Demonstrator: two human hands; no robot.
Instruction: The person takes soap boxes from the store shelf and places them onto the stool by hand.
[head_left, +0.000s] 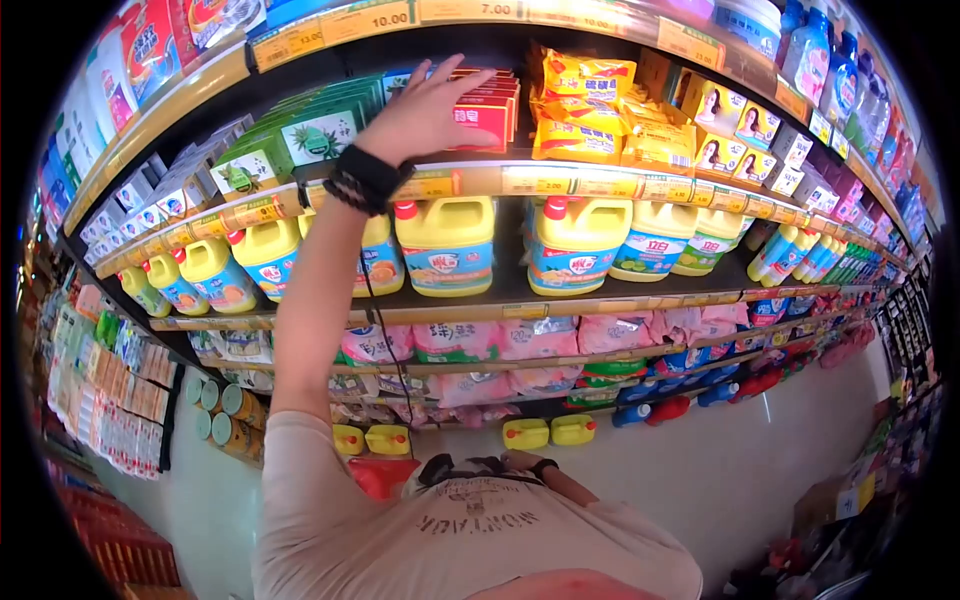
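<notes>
My left hand (430,112) is raised to the upper shelf, fingers spread, over a row of red soap boxes (487,118). Whether its fingertips touch the boxes I cannot tell. Just left of it stand green-and-white boxes (318,138); to its right are yellow-orange soap packets (580,105). Low in front of my body, my right hand (518,459) shows only in part near the waist, its fingers too small and hidden to read. Below the left hand sits a yellow detergent jug (447,245) with a red cap.
More yellow jugs (580,248) line the shelf beneath, above pink packs (458,341). Price tags run along the shelf edge (540,180). A dark cable (385,340) hangs in front. Canisters (238,402) stand on the floor at left, cartons (835,500) at lower right.
</notes>
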